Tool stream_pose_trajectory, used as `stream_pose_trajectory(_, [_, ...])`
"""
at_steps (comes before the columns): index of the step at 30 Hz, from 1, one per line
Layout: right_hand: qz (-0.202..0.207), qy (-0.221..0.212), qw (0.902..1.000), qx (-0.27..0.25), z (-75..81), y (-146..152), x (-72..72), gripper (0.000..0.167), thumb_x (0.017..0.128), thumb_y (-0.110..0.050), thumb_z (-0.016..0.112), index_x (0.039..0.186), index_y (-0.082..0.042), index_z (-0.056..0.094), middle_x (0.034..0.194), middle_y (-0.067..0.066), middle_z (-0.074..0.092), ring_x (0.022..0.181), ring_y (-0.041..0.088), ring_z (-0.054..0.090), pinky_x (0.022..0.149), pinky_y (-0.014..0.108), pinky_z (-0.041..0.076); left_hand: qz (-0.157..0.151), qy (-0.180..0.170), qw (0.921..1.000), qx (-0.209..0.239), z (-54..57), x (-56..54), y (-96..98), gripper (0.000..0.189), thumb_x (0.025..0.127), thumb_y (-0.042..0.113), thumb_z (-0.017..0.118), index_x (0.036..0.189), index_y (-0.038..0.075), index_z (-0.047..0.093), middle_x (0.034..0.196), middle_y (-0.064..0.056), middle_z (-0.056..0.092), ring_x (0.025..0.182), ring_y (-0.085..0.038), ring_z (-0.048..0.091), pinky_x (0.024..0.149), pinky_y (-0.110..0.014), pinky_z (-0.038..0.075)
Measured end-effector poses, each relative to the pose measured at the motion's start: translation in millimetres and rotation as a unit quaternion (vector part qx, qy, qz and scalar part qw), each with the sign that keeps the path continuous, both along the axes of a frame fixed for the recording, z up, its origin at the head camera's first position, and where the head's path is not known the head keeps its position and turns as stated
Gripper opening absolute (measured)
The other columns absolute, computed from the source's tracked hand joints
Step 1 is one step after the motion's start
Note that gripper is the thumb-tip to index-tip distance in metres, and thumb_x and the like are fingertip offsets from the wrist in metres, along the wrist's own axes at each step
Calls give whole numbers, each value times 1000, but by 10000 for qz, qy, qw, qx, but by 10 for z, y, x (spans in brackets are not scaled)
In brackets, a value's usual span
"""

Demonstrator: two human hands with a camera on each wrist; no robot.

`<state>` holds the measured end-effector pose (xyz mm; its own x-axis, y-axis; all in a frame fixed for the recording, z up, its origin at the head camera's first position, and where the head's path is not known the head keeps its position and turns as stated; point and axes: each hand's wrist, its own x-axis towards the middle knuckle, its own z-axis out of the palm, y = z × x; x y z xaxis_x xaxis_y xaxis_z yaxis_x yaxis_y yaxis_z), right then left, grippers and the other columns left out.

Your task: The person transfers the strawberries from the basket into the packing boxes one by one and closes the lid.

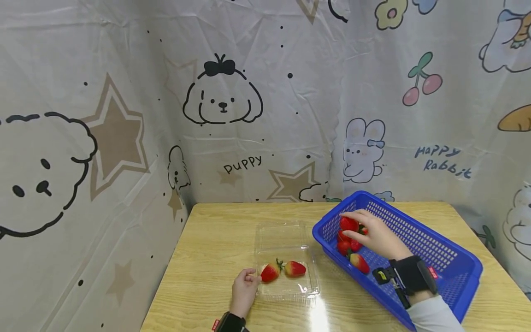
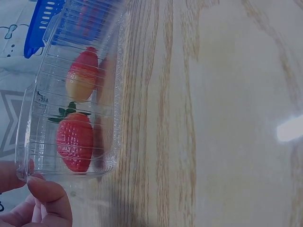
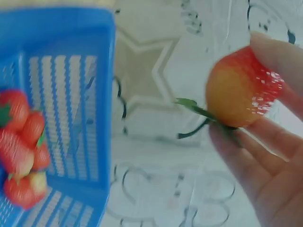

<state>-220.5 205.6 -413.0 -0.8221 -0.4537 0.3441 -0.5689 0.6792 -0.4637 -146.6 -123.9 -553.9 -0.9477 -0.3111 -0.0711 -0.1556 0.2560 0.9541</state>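
My left hand [image 1: 244, 291] pinches the rim of a clear plastic clamshell box [image 2: 40, 137] between thumb and finger. Inside the box lie two strawberries, a red one with green leaves [image 2: 75, 142] and a paler-ended one [image 1: 295, 269]. My right hand [image 1: 378, 234] is over the far left part of the blue basket [image 1: 419, 233]. In the right wrist view its thumb and fingers grip a red and yellow strawberry [image 3: 232, 90] with a green stem. Below it, several strawberries [image 1: 359, 263] are heaped in the basket.
Both containers stand on a wood-grain table [image 1: 207, 258], the basket to the right of the box. The box's lid [image 1: 282, 235] lies folded back toward the far side. A printed curtain [image 1: 249, 152] hangs behind the table.
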Motion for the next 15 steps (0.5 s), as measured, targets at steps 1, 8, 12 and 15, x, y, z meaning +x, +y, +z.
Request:
stream_pose_trajectory(1, [80, 138, 9998, -104, 14, -59, 11, 41, 81, -18, 69, 120, -8, 58, 103, 5, 57, 90, 19, 56, 71, 35, 52, 0, -6, 10000, 3, 4, -1, 0, 23, 80, -1, 64, 100, -10, 57, 70, -5, 49, 56, -11, 44, 47, -21, 40])
stream_pose_trajectory(8, [902, 849, 9910, -499, -62, -446, 84, 45, 76, -12, 73, 119, -12, 58, 109, 2, 56, 95, 16, 58, 73, 28, 52, -25, -65, 9999, -76, 8, -13, 3, 23, 80, 1, 65, 100, -8, 57, 71, -4, 48, 58, -11, 45, 49, -21, 39])
stream_pose_trajectory(12, [1329, 735, 9875, -417, -175, -675, 105, 44, 77, -12, 72, 119, -13, 58, 110, 2, 55, 95, 14, 58, 76, 25, 51, -23, -40, 9999, -94, -4, -9, 0, 23, 80, 1, 65, 100, -9, 57, 71, -4, 49, 58, -11, 45, 48, -20, 39])
stream_pose_trajectory(15, [1627, 441, 9853, -288, -271, -850, 119, 41, 80, -15, 70, 119, -10, 58, 111, 6, 55, 91, 14, 58, 73, 21, 51, -62, 54, 10000, -35, -11, -4, -4, 23, 80, -1, 64, 100, -10, 57, 70, -5, 50, 55, -9, 45, 47, -20, 40])
